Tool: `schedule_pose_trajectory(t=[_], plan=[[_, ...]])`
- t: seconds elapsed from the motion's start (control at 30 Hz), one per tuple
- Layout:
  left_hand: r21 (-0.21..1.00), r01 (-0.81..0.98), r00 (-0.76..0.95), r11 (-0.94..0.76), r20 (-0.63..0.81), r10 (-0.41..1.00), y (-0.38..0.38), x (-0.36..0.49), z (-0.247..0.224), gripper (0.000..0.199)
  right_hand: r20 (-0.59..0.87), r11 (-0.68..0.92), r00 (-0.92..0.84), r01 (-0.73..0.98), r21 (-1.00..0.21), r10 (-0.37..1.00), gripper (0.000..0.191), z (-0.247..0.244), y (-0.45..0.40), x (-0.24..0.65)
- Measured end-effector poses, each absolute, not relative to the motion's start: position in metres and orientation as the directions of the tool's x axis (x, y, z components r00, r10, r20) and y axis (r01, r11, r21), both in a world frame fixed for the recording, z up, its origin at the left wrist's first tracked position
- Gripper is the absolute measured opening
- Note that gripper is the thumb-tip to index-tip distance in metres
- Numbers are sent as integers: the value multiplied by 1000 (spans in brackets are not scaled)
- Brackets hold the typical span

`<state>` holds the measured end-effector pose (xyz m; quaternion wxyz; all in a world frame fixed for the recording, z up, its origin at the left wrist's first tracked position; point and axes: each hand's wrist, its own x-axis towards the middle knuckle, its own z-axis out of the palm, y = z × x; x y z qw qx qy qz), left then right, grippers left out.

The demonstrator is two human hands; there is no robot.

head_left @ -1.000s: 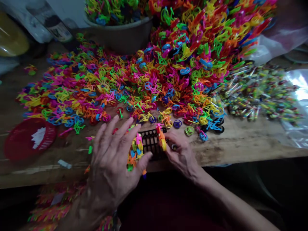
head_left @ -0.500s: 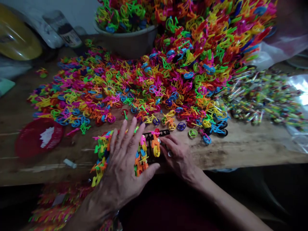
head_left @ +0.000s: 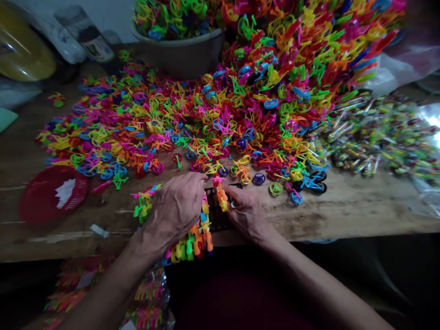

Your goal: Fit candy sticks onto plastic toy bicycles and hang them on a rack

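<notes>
My right hand (head_left: 248, 210) is closed on a small orange and pink plastic toy bicycle (head_left: 221, 197), held tilted above a black slotted rack (head_left: 220, 220). Just left of it, my left hand (head_left: 178, 204) is bent over with its fingers drawn together near the rack's back edge. What its fingertips hold, if anything, is hidden. Under and beside the left hand stand rows of colourful toy bicycles (head_left: 190, 245), packed close on the rack. The hand covers part of these rows.
A big heap of loose plastic toy parts (head_left: 192, 119) spreads behind the hands. Beyond it stands a grey tub (head_left: 182, 57). At left lies a red basket lid (head_left: 34, 197); at right, a pile of clear wrapped pieces (head_left: 374, 133). The wooden table's front edge (head_left: 309, 236) is close.
My left hand has gone from spread flat over the rows to fingers drawn together. My right hand has lifted and tilted the orange toy bicycle off the rack.
</notes>
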<state>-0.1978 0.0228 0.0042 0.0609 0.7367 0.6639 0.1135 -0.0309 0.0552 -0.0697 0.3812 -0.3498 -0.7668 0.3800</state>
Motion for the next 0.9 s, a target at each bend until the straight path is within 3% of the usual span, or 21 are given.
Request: schedule_pose_trajectory(t=[0.37, 0.53, 0.9], plan=[[253, 958, 113, -133, 91, 989, 25, -197, 4, 32, 214, 398, -537, 252, -882, 816, 22, -71, 54, -41], [276, 954, 93, -112, 81, 992, 24, -198, 4, 32, 271, 449, -534, 237, -862, 801, 29, -70, 55, -36], [278, 957, 59, -83, 93, 994, 23, -196, 4, 31, 220, 425, -571, 254, -869, 791, 27, -68, 62, -36]])
